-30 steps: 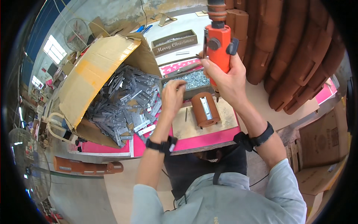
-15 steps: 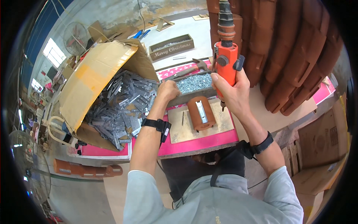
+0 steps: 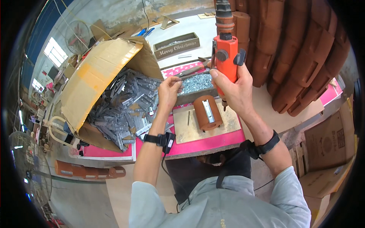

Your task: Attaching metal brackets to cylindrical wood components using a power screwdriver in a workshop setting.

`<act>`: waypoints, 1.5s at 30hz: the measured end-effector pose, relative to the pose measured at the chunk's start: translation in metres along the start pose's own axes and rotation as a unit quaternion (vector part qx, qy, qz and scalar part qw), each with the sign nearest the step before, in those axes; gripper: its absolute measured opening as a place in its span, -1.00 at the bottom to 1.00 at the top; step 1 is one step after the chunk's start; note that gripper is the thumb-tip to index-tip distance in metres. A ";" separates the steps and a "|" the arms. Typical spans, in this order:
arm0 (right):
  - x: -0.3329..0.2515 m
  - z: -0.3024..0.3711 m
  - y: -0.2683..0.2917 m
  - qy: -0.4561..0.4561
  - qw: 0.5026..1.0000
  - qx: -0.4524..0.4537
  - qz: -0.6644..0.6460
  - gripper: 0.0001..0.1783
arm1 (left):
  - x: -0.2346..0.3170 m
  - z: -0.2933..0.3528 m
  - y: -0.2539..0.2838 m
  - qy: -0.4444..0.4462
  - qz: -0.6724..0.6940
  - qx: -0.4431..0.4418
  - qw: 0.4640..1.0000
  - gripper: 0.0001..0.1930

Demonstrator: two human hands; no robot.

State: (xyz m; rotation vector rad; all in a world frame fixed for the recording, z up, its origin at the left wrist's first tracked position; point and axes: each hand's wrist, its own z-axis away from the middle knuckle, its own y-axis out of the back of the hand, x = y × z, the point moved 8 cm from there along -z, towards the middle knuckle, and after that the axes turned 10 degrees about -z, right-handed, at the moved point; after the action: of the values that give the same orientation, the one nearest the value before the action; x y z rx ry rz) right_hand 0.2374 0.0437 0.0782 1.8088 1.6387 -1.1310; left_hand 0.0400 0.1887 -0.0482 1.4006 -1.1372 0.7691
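My right hand (image 3: pixel 236 88) is wrapped round an orange-red power screwdriver (image 3: pixel 227 57) with its bit pointing down. Below the bit, slightly to its left, a short brown cylindrical block (image 3: pixel 201 112) lies on a pale wooden board (image 3: pixel 182 131). A silver metal strip (image 3: pixel 208 111) runs along the block's top. My left hand (image 3: pixel 169 92) is at the left end of a long tray (image 3: pixel 194 97) of small silver screws (image 3: pixel 197 83). Its fingertips are pinched together; whatever they hold is too small to make out.
At left, an open cardboard box (image 3: pixel 100 79) spills metal slide pieces (image 3: pixel 125 110). A hammer (image 3: pixel 192 71) lies behind the screw tray. Farther back stands a dark wooden box (image 3: pixel 176 46). Brown curved parts (image 3: pixel 289 57) are stacked high at right. Another brown piece (image 3: pixel 89 171) is lower left.
My left hand has turned and drawn back slightly from the screws, its pinched fingertips now showing. The screwdriver in my right hand has shifted a little left and lower.
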 end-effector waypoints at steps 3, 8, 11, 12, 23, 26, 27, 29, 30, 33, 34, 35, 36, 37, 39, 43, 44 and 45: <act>0.000 -0.004 -0.006 -0.011 0.999 -0.002 -0.034 -0.58 | 0.033 0.041 -0.017 -0.039 0.093 -0.054 0.993 -0.87; -0.001 -0.007 -0.024 0.013 0.998 -0.018 -0.065 -0.59 | 0.033 0.100 -0.033 -0.009 0.120 -0.087 0.989 -0.83; 0.001 -0.004 -0.030 0.007 0.998 -0.022 -0.053 -0.59 | 0.035 0.119 -0.037 -0.017 0.102 -0.069 0.992 -0.76; 0.003 -0.003 -0.032 0.007 0.998 -0.023 -0.054 -0.59 | 0.037 0.123 -0.038 -0.015 0.089 -0.061 0.994 -0.71; 0.006 0.004 -0.041 0.029 0.997 -0.022 -0.074 -0.55 | 0.041 0.135 -0.043 -0.035 0.049 -0.043 0.997 -0.64; 0.005 0.004 -0.040 0.033 0.997 -0.020 -0.070 -0.55 | 0.042 0.135 -0.044 -0.040 0.052 -0.043 0.997 -0.64; 0.005 0.005 -0.040 0.033 0.997 -0.020 -0.070 -0.55 | 0.043 0.135 -0.043 -0.046 0.048 -0.039 0.997 -0.63; 0.006 0.005 -0.040 0.018 0.998 -0.020 -0.055 -0.55 | 0.044 0.135 -0.043 -0.052 0.044 -0.036 0.997 -0.63; 0.007 0.005 -0.040 0.018 0.998 -0.019 -0.055 -0.55 | 0.044 0.135 -0.044 -0.050 0.042 -0.037 0.997 -0.63; 0.007 0.004 -0.039 0.024 0.998 -0.018 -0.052 -0.54 | 0.043 0.134 -0.046 -0.049 0.042 -0.040 0.997 -0.63; 0.008 0.004 -0.038 0.020 0.999 -0.017 -0.048 -0.54 | 0.043 0.134 -0.046 -0.049 0.044 -0.042 0.997 -0.63; 0.010 0.005 -0.038 0.014 0.999 -0.016 -0.044 -0.53 | 0.044 0.134 -0.046 -0.048 0.043 -0.042 0.997 -0.63; 0.010 0.005 -0.038 0.013 0.999 -0.016 -0.045 -0.53 | 0.045 0.133 -0.045 -0.043 0.031 -0.045 0.998 -0.63; 0.010 0.005 -0.038 0.021 0.999 -0.017 -0.043 -0.53 | 0.045 0.132 -0.045 -0.038 0.019 -0.049 0.998 -0.63; 0.008 0.005 -0.037 0.030 0.999 -0.015 -0.039 -0.53 | 0.043 0.131 -0.047 -0.036 0.027 -0.055 0.997 -0.63; 0.010 0.005 -0.037 0.031 0.998 -0.016 -0.044 -0.53 | 0.042 0.131 -0.049 -0.042 0.050 -0.049 0.997 -0.64; 0.011 0.005 -0.037 0.030 0.999 -0.015 -0.043 -0.53 | 0.041 0.131 -0.049 -0.042 0.050 -0.050 0.997 -0.64; 0.011 0.004 -0.037 0.029 0.999 -0.014 -0.043 -0.53 | 0.040 0.131 -0.050 -0.039 0.058 -0.049 0.996 -0.65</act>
State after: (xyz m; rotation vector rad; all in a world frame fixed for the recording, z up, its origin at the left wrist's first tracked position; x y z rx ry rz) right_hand 0.1999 0.0544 0.0739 1.7847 1.7728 -1.0943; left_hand 0.0796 0.0483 -0.0507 1.3012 -1.3087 0.7353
